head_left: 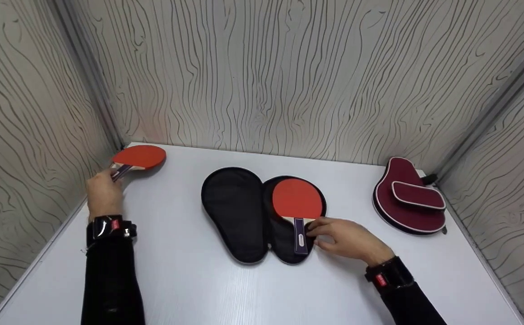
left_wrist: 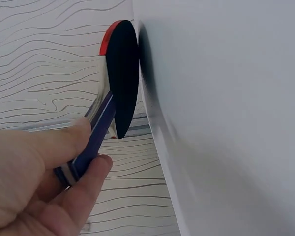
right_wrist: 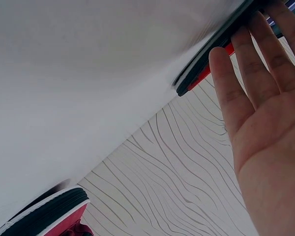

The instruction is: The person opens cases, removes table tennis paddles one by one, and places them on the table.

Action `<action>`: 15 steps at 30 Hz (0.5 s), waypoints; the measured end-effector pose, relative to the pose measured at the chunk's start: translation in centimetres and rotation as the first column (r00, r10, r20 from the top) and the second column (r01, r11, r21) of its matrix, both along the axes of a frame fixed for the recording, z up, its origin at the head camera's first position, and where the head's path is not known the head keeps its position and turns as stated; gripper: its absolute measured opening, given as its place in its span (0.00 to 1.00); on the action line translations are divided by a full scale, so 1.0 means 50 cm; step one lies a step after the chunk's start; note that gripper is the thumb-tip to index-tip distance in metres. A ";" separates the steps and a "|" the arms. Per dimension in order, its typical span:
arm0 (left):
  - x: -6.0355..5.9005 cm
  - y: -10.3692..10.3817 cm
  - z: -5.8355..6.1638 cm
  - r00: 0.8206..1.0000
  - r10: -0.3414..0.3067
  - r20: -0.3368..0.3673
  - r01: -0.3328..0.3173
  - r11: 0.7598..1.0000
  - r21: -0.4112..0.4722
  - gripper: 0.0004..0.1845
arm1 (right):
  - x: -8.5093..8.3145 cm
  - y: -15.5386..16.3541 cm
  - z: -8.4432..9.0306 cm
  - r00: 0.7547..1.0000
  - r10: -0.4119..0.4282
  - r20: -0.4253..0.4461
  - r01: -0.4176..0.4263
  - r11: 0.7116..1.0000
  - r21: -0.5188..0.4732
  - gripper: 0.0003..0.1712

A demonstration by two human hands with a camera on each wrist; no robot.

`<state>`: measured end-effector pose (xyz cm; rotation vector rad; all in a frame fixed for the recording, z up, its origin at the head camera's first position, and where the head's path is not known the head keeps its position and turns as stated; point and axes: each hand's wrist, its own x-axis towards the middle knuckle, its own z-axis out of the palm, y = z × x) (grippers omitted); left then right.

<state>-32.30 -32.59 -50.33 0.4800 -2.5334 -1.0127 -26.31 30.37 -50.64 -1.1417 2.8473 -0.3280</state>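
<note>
Paddles, 2 of them: my left hand [head_left: 104, 193] pinches the handle of 1 paddle [head_left: 139, 157], its blade just past my fingertips near the bench [head_left: 189, 271] back corner. Second paddle [head_left: 297, 200] lies in the open black case [head_left: 237, 212], right beside my right hand [head_left: 345, 237], whose straight fingers touch the handle, gripping nothing. Risks, as I judge: thin pinch could let the left paddle twist and drop; nudging the handle could slide the second paddle or skid the case. Maroon case [head_left: 408, 196] sits well beyond my right hand.
</note>
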 end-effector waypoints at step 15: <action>-0.013 0.020 -0.010 0.998 -0.061 0.001 0.061 0.994 -0.091 0.24 | 0.001 0.000 0.001 1.000 0.014 -0.016 -0.014 1.000 -0.004 0.16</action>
